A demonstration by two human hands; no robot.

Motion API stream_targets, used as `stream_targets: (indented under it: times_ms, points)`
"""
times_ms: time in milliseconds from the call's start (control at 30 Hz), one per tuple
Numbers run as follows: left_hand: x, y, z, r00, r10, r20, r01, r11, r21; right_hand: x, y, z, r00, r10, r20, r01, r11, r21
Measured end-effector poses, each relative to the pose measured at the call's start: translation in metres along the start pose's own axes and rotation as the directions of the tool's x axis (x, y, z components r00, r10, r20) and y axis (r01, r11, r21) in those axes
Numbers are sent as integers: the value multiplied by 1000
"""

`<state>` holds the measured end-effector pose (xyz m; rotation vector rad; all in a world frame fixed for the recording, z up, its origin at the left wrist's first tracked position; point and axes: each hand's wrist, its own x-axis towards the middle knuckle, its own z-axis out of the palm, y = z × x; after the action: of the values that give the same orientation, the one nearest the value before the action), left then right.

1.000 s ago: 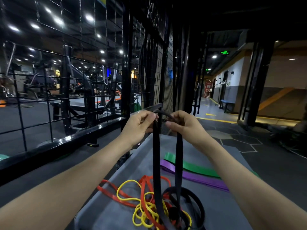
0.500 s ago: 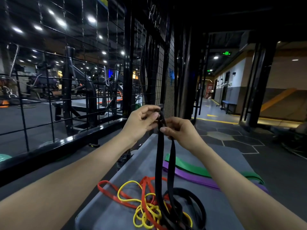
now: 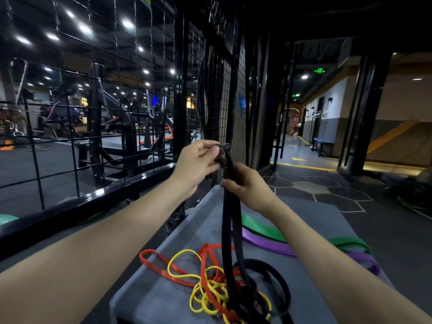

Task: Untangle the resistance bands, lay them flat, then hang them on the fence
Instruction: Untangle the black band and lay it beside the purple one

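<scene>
Overhead-lit and dark, the black wire fence point(image 3: 131, 108) fills the left and centre of the frame, its base rail running toward lower left. Below centre lies a grey platform point(image 3: 163, 298), which carries all the bands. At centre frame both hands hold up the black band point(image 3: 230, 220): the left hand point(image 3: 198, 163) pinches its top loop between thumb and fingers, and the right hand point(image 3: 247, 183), just below and right, grips its two strands in curled fingers. Those strands hang straight down into coils at lower centre, tangled with the red band point(image 3: 163, 267) and the yellow band point(image 3: 205, 298). Lying flat at right of centre, side by side and apart from the tangle, are the purple band point(image 3: 266, 244) and the green band point(image 3: 264, 228).
</scene>
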<state>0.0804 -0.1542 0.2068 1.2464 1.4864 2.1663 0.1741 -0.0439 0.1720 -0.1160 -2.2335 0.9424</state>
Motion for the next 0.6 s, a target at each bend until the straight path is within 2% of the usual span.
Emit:
stream_targets:
  times_ms: [67, 167, 233, 367, 600]
  points:
    - [0, 3, 1, 1000, -12, -26, 11, 999, -53, 0, -3, 1, 1000, -12, 14, 14, 992, -126]
    - [0, 8, 1, 997, -45, -67, 38, 994, -105, 0, -10, 0, 999, 16, 29, -11, 987, -160]
    - [3, 15, -3, 989, -73, -128, 52, 986, -161, -1, -6, -3, 994, 84, 69, -74, 987, -139]
    - [13, 30, -26, 947, -146, -286, 70, 963, -261, -15, 14, -16, 973, 203, 108, -177, 961, -212]
    - [12, 28, -50, 888, -234, -396, 90, 933, -350, -29, 43, -35, 931, 356, 86, -294, 866, -404]
